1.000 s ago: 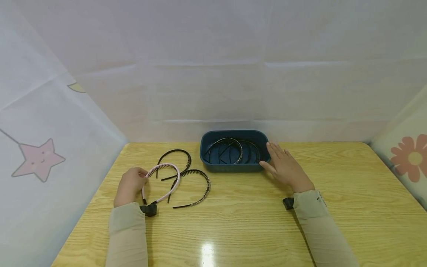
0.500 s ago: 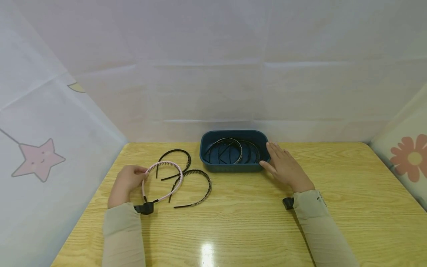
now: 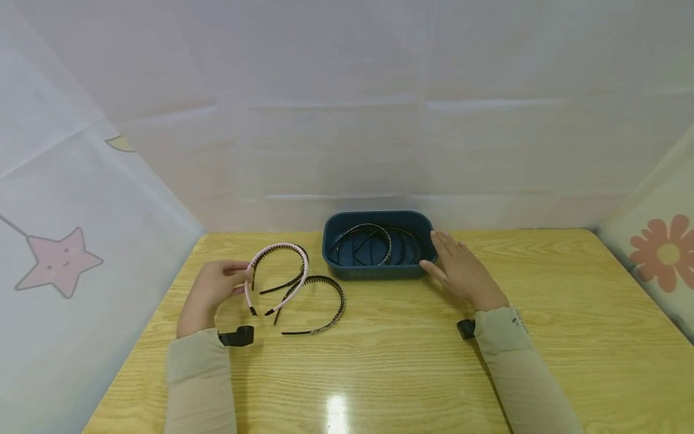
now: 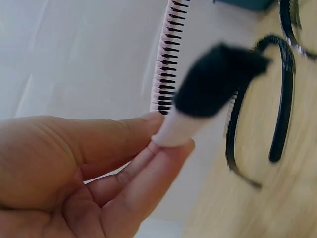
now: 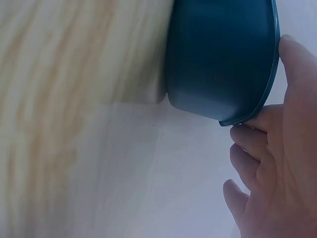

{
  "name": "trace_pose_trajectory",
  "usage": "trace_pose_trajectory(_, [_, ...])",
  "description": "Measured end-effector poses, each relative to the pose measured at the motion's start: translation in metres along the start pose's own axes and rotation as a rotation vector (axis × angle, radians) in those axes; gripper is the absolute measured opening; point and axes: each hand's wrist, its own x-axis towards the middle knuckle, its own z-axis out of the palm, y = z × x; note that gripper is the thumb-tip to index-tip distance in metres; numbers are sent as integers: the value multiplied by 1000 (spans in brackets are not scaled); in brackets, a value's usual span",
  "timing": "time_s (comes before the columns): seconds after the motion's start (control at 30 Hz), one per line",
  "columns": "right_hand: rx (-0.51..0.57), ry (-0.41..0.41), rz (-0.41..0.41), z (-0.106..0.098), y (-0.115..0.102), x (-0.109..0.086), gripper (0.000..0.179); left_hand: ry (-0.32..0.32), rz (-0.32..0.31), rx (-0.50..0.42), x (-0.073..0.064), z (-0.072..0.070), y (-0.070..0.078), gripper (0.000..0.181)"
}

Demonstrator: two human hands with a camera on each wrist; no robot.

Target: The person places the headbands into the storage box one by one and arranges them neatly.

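My left hand point(image 3: 211, 292) pinches a pink toothed headband point(image 3: 306, 265) near one end, between thumb and fingers, held above the table. Its black tip point(image 4: 213, 82) looms close in the left wrist view. Below and beyond it lie two black headbands: a plain-looking one point(image 3: 278, 287), partly covered by the pink one, and one with a speckled side point(image 3: 343, 299). My right hand point(image 3: 459, 270) rests against the right end of a dark blue bin point(image 3: 376, 273), its fingers extended, thumb at the front corner. Several dark headbands point(image 3: 390, 244) lie inside the bin.
The bin stands at the back edge of the wood-grain table point(image 3: 401, 361), close to a white cloth backdrop point(image 3: 336, 150). Side cloths carry a pink star point(image 3: 61, 262) and a red flower point(image 3: 664, 253). A small black device point(image 3: 238, 336) is strapped to my left wrist.
The pink headband has risen and shifted right, its ends swinging away from the left wrist, over the black headbands. My right hand stays at the bin.
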Motion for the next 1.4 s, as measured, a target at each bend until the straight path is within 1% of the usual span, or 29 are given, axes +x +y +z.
trace_pose_trajectory(0.1, [-4,-2,6,-1,0,0,79,1,18,-59,2,6,6,45])
trace_pose_trajectory(0.27, [-2,-9,10,-2,-2,-1,79,-5,49,-122,5,17,14,47])
trace_pose_trajectory(0.57, [0,-13,13,-3,-2,-2,79,-1,74,-296,9,39,27,49])
trace_pose_trajectory(0.77, [9,-10,13,-2,-3,-2,80,5,95,-382,12,54,33,46])
trace_pose_trajectory(0.97, [9,-13,7,-2,-4,-2,79,32,119,-460,15,74,37,44])
trace_pose_trajectory(1.1, [2,-10,2,-2,-4,-2,78,64,122,-503,16,90,42,41])
trace_pose_trajectory(1.23, [-2,-9,0,-2,-4,-2,78,92,143,-538,16,106,47,38])
trace_pose_trajectory(1.4, [-1,-5,7,-1,-3,-2,79,104,167,-589,15,122,53,36])
